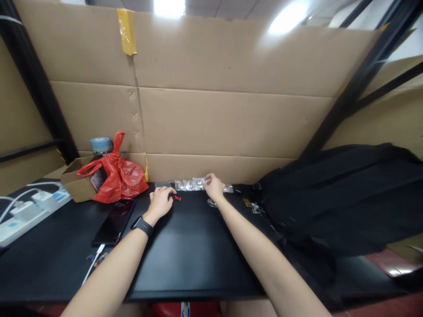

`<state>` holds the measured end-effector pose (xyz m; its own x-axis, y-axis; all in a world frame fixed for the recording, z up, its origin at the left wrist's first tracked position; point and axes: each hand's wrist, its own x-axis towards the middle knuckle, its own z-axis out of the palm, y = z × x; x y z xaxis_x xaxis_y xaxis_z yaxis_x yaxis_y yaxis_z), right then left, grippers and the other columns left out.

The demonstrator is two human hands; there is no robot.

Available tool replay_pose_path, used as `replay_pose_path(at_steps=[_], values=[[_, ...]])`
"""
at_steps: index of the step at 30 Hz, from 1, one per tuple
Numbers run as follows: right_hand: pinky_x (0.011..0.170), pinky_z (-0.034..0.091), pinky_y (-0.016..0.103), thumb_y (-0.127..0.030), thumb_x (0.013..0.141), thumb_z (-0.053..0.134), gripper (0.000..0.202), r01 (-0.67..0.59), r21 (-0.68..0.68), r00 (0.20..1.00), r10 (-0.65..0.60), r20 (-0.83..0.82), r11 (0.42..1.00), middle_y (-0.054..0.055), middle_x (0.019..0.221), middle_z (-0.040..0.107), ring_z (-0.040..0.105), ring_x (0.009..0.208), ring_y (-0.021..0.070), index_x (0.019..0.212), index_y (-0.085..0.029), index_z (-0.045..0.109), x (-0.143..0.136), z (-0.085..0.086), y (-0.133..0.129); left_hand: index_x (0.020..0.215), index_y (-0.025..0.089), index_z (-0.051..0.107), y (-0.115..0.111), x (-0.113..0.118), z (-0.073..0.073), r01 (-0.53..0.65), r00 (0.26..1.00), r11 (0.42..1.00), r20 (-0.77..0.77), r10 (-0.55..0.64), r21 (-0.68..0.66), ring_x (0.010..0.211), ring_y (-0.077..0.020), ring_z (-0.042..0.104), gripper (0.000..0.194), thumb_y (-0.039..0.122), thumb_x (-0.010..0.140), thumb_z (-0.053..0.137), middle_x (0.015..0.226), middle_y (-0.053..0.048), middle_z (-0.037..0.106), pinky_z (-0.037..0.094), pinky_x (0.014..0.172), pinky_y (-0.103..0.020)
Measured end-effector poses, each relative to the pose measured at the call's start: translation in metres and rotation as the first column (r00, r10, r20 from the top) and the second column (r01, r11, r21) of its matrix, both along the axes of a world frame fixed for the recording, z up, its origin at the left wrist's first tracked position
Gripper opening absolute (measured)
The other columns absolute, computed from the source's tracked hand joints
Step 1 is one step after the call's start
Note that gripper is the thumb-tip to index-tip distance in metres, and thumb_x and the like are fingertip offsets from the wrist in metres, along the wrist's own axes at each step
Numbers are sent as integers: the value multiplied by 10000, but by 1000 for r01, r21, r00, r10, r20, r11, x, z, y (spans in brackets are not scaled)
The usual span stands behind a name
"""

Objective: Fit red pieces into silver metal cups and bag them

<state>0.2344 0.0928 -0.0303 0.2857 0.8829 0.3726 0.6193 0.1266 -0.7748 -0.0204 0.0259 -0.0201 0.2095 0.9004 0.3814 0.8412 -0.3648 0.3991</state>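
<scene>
Small clear packets [189, 185] with red and silvery contents lie in a row along the back edge of the black table [185, 246]. My right hand [214, 187] is at the right part of this row, its fingers bent together on a packet. Just below that hand sits a small round shiny item [212, 203]. My left hand [161, 200], with a black watch on the wrist, rests on the table at the row's left end, fingers apart and holding nothing. A small red piece [177, 198] lies beside its fingertips.
At the left are a red plastic bag [120, 180], a cardboard box [77, 182], a blue-lidded container [101, 144], a phone [114, 222] and a white power strip [33, 215]. Keys [256, 208] and a black bag [340, 198] lie right. Cardboard [211, 123] walls the back.
</scene>
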Motion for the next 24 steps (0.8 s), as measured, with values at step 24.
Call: replay_pose_path(at_steps=[24], values=[[902,477,344,-282,693,792,398,-361,-322,774,474,419,875,98,1091,717,657,1001,261,1072,-184,723,52,11,-51,887,231,635,-8,7,4,95,994,994,-52,-92,61,1073,-218,557,133,226,952,519,990,-21,710,272,867,-365]])
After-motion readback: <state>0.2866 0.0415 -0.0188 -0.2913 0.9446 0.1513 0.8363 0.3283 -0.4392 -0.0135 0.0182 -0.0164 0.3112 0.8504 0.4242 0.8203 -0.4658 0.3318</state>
